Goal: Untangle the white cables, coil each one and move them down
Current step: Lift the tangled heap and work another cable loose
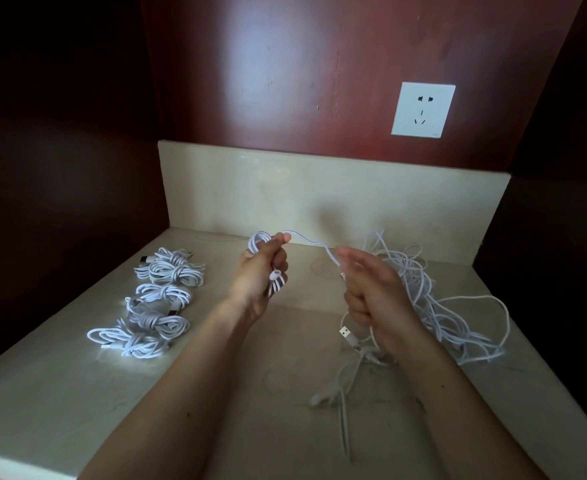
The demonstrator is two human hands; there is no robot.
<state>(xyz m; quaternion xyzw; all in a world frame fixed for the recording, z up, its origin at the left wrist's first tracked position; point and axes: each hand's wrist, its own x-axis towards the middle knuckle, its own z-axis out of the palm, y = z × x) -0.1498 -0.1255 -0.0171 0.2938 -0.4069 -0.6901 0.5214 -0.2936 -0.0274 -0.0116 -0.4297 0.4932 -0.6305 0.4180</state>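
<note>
At the left of the frame, on the pale, marble-patterned stone desk, a row of tied white cable bundles lies one behind the other. They sit well apart from the loose cables, probably so that finished work cannot snag on what is not yet sorted.

In the middle, the left hand is raised above the desk with its fingers curled round a small coil of thin white cable. Loops stick out above the fist and below it. The closed grip seems meant to stop the turns from springing open while more length is added.

From the left thumb a free strand of the same cable runs across to the right hand. The upper fingers of that hand are blurred and appear half extended, guiding the strand, while the lower fingers are curled round hanging cable. A silver USB plug dangles just below them. The strand is held slack rather than taut, which probably lets it feed into the coil without kinking.

At the right, the tangled heap of loose white cables sprawls on the desk behind the right hand, close enough for the next cable to be drawn out.

In the upper right, a white square wall socket sits unused in the dark red wooden panel.
</note>
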